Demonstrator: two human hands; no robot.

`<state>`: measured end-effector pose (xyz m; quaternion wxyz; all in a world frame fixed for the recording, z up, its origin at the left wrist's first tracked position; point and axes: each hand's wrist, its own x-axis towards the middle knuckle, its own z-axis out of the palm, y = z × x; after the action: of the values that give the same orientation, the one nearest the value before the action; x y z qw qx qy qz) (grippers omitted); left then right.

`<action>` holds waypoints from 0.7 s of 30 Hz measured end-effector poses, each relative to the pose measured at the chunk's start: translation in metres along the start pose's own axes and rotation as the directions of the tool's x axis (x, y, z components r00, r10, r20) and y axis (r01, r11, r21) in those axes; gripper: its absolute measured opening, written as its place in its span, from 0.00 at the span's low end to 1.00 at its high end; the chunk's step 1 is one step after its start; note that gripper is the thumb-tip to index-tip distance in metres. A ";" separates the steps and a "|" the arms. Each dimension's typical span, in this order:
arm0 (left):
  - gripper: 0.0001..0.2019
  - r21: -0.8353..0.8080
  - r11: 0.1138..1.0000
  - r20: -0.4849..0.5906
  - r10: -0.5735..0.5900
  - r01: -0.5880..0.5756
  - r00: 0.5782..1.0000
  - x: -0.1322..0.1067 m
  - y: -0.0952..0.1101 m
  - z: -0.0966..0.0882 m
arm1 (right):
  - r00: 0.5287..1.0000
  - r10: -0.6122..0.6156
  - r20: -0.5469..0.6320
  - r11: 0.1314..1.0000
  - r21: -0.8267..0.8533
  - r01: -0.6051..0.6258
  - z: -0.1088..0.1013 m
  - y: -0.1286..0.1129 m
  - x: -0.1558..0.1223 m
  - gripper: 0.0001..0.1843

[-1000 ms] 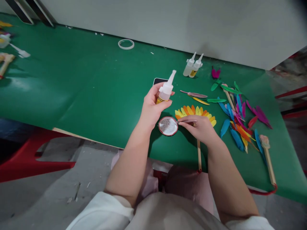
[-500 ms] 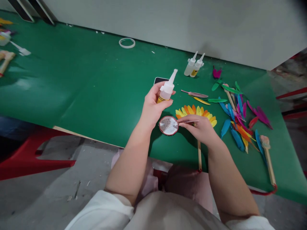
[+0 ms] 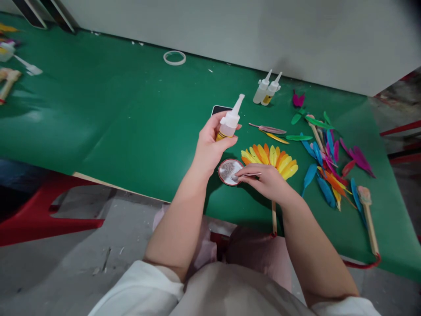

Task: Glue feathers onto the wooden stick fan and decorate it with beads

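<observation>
My left hand [image 3: 210, 142] is wrapped around a small glue bottle [image 3: 228, 123] with a white nozzle pointing up and a yellow label. Pinched in my right hand [image 3: 269, 180] is a thin pair of tweezers [image 3: 250, 174], its tips over the contents of a small round dish. This dish [image 3: 220, 179] has a red rim and holds tiny silvery bits, too small to name. Just behind my right hand lies a fan of yellow and orange feathers [image 3: 263, 154] on a wooden handle [image 3: 274, 217], partly hidden by that hand.
Loose colored feathers [image 3: 325, 186] and a wooden stick [image 3: 370, 219] lie to the right on the green table [image 3: 138, 118]. Two more glue bottles [image 3: 268, 92] stand near the wall. A white ring [image 3: 174, 58] and a dark flat device [image 3: 221, 110] lie farther back.
My right hand has moved left and slightly down with the tweezers, farther over the round dish. My left hand keeps the glue bottle in nearly the same place.
</observation>
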<state>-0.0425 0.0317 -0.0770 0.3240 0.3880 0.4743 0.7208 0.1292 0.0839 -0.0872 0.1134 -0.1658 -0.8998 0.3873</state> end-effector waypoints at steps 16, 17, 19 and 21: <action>0.21 0.037 0.999 0.012 0.004 -0.005 1.000 0.000 0.001 0.000 | 0.999 -0.027 0.024 0.999 -0.036 0.028 0.001 0.000 0.001 0.08; 0.21 0.041 0.999 0.009 0.000 0.000 1.000 -0.001 0.001 0.000 | 0.999 -0.028 0.023 0.999 -0.036 0.029 0.001 0.000 0.002 0.08; 0.21 0.046 0.999 0.004 -0.007 0.007 1.000 -0.001 0.002 0.001 | 1.000 -0.022 0.021 0.999 -0.033 0.023 0.000 0.000 0.002 0.08; 0.21 0.049 0.999 0.006 -0.006 0.006 1.000 -0.001 0.002 0.001 | 1.000 -0.011 0.017 0.999 -0.033 0.012 0.000 0.000 0.002 0.08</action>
<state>-0.0415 0.0305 -0.0747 0.3181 0.3967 0.4919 0.7068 0.1273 0.0843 -0.0868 0.1051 -0.1592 -0.9080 0.3730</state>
